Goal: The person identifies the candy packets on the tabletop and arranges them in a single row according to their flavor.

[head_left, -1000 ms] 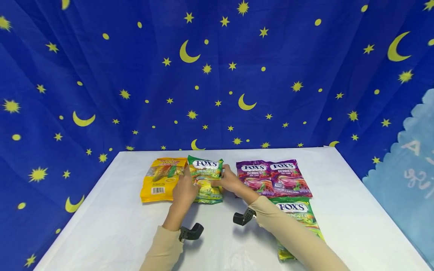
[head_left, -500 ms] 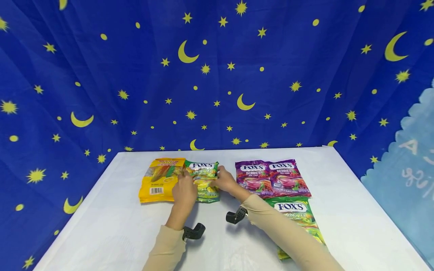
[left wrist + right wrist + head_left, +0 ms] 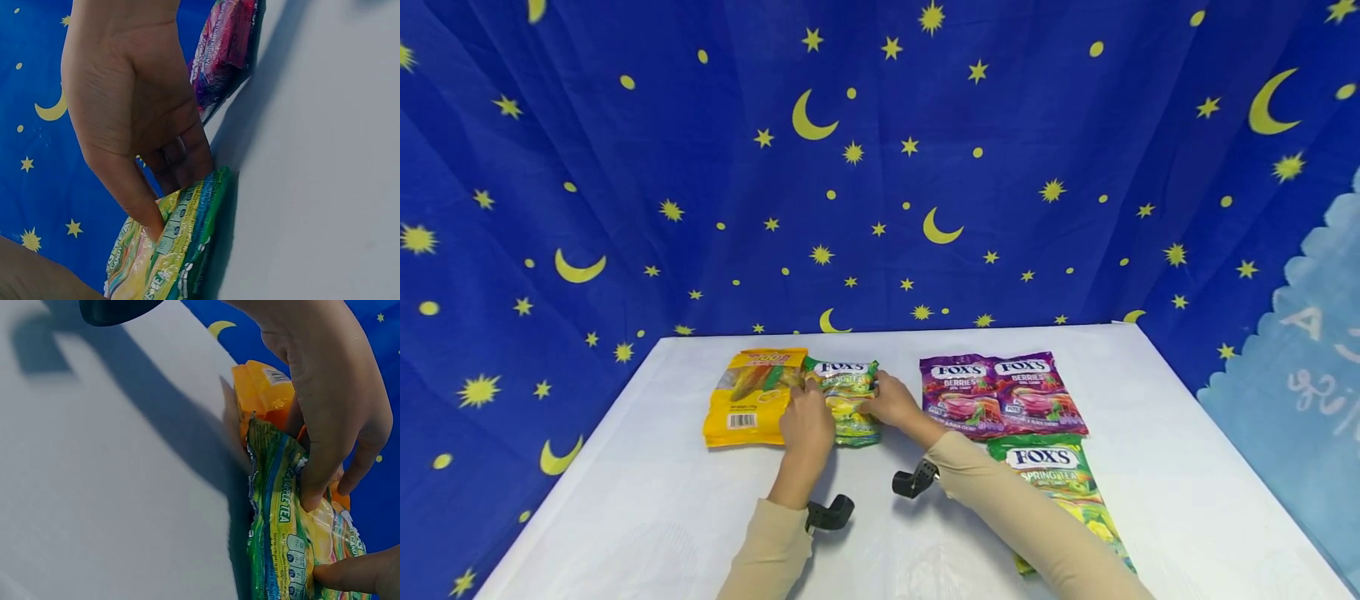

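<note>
A green and yellow candy bag [image 3: 848, 404] marked Spring Tea lies between both hands, right against the yellow gummy bag [image 3: 748, 404]. My left hand [image 3: 808, 421] grips its left side; in the right wrist view the thumb [image 3: 314, 487] is on the printed face and other fingers go behind the edge. On the opposite side, my right hand [image 3: 897, 404] holds the bag's right edge. Its thumb presses the front in the left wrist view, where the right hand [image 3: 134, 87] fills the upper part and the candy bag [image 3: 178, 244] shows below.
Two purple Berries candy bags [image 3: 961, 392] lie side by side on the white table [image 3: 647, 492], right of the hands. Another Spring Tea bag [image 3: 1048, 460] lies in front of them, partly under the right sleeve [image 3: 1015, 504]. A blue star-patterned cloth [image 3: 880, 167] hangs behind.
The Spring Tea bag between the hands has come down and shifted slightly left, up against the yellow bag. My right hand has followed it left.
</note>
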`<state>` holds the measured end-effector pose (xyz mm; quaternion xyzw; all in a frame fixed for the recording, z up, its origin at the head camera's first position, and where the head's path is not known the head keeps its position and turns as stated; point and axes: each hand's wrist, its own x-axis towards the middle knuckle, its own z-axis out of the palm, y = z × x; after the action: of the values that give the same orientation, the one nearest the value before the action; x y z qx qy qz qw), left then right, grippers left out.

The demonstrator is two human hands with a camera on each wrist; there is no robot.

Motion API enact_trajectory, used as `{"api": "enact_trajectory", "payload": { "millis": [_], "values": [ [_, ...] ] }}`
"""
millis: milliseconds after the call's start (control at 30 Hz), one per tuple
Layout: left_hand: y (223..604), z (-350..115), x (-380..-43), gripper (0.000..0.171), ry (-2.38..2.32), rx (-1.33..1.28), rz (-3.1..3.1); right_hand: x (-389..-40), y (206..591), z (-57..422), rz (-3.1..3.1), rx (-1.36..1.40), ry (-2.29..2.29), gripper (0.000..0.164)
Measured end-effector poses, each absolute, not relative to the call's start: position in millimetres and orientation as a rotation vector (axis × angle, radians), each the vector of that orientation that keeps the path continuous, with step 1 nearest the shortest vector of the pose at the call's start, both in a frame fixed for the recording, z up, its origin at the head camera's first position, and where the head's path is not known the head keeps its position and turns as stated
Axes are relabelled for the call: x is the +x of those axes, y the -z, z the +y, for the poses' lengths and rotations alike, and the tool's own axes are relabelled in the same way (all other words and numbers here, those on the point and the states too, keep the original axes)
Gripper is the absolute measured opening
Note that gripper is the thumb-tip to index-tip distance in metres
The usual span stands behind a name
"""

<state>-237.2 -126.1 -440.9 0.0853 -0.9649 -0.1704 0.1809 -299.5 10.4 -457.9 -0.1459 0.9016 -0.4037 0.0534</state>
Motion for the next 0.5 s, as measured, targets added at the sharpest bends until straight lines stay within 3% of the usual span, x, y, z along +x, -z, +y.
{"api": "enact_trajectory", "payload": {
  "millis": [500],
  "values": [
    [448.0,-122.4,-237.8,0.042,0.335,0.265,-2.642,-294.2,459.6,7.1,2.771,-0.442,1.247,0.062]
  ]
}}
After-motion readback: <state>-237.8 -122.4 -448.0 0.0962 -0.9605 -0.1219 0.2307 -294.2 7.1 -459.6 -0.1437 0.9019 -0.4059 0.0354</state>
